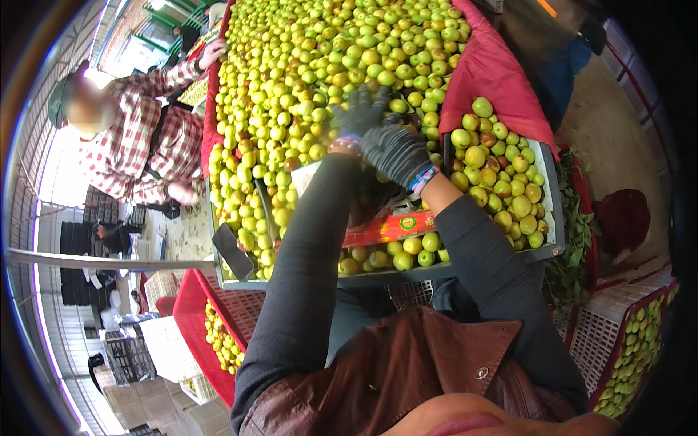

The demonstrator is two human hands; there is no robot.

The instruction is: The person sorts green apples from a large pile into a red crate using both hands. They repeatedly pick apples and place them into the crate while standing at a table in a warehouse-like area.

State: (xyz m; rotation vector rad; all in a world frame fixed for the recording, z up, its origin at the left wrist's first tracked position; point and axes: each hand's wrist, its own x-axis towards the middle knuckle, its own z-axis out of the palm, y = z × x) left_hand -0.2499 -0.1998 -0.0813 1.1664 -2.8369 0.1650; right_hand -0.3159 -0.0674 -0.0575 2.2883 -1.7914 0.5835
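Observation:
A deep heap of green jujubes (294, 71), some with brown-red patches, covers the sorting table before me. My left hand (361, 111), in a dark knit glove, reaches over the heap with its fingers apart; what lies under its palm is hidden. Close to my left wrist, my right hand (397, 155) in a grey striped glove has curled fingers, and I cannot tell whether anything is in them. Below both hands is a red printed carton (390, 229), partly covered by my left arm. A white piece (304, 177) shows beside that forearm.
A grey-edged tray of jujubes (504, 180) lies to the right beside red cloth (496, 82). A dark flat object (233, 252) rests at the front left corner. A person in a checked shirt (147, 125) stands left. Red-lined crates (196, 321) and leafy branches (570, 240) flank me.

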